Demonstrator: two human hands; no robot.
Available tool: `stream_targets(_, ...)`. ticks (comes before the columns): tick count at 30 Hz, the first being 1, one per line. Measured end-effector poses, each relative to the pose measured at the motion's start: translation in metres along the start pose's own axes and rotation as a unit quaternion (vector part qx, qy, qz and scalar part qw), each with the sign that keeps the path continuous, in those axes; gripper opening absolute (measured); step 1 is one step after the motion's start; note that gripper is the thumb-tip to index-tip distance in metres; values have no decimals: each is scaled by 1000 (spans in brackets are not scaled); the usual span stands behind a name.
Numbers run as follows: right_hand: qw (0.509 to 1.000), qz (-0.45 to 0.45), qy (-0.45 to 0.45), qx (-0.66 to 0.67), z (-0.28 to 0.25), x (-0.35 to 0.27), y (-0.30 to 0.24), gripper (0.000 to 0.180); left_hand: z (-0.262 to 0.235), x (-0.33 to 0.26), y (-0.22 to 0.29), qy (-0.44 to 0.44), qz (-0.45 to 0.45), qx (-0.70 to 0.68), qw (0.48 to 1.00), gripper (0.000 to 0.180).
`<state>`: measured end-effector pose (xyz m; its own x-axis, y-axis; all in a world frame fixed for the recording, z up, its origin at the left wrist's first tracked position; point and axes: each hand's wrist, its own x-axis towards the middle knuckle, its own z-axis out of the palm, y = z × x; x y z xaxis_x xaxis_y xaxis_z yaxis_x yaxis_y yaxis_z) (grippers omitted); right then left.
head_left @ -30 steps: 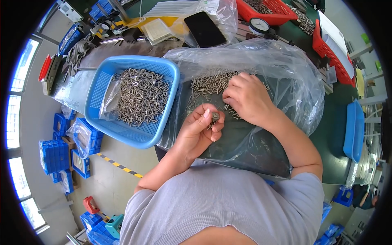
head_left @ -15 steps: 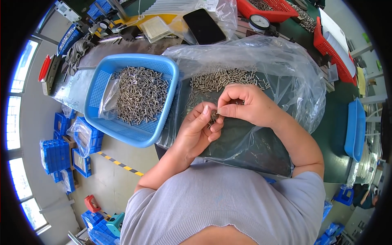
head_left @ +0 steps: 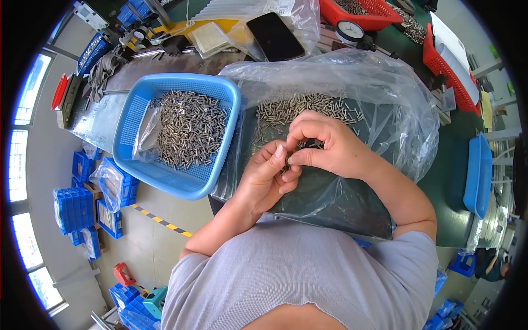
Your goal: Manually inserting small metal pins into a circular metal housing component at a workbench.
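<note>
Both my hands meet over a clear plastic sheet (head_left: 335, 203) on the table. My left hand (head_left: 267, 173) is closed, with small metal pins (head_left: 285, 169) showing dark between its thumb and fingers. Curled in from the right, my right hand (head_left: 330, 143) pinches at the same spot; its fingertips touch the left fingers, and what they hold is mostly hidden. Just beyond the hands, a heap of small metal pins (head_left: 291, 107) lies on the plastic. To the left stands a blue plastic basket (head_left: 217, 82) with many similar pins (head_left: 190, 129) and a clear bag (head_left: 147, 135) inside.
A black phone (head_left: 275, 36) lies at the back beside a dial gauge (head_left: 350, 30). Red baskets (head_left: 360, 19) stand at the back right, and a blue tray (head_left: 477, 175) lies along the right side. Blue crates (head_left: 74, 209) are stacked on the floor to the left.
My right hand has shifted slightly left and down, its fingertips now closer in against the left fingers. The left hand has barely moved; the basket and heap look the same.
</note>
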<state>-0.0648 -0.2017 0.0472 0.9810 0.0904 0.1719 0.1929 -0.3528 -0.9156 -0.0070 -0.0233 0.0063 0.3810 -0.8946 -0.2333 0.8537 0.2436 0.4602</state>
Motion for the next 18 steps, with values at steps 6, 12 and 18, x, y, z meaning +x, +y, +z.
stream_targets(6, 999, -39, 5, -2, 0, -1, 1, 17, -3, -1, 0, -4, -4, 9, 1000, 33)
stream_targets(12, 997, -58, 23, -43, -5, -1, -2, 16, -2, -3, -3, 11, 14, 6, 1000, 30)
stream_targets(18, 994, 16, 59, -89, -16, 2, 0, 12, -4, 0, -2, -6, 43, -28, 999, 20)
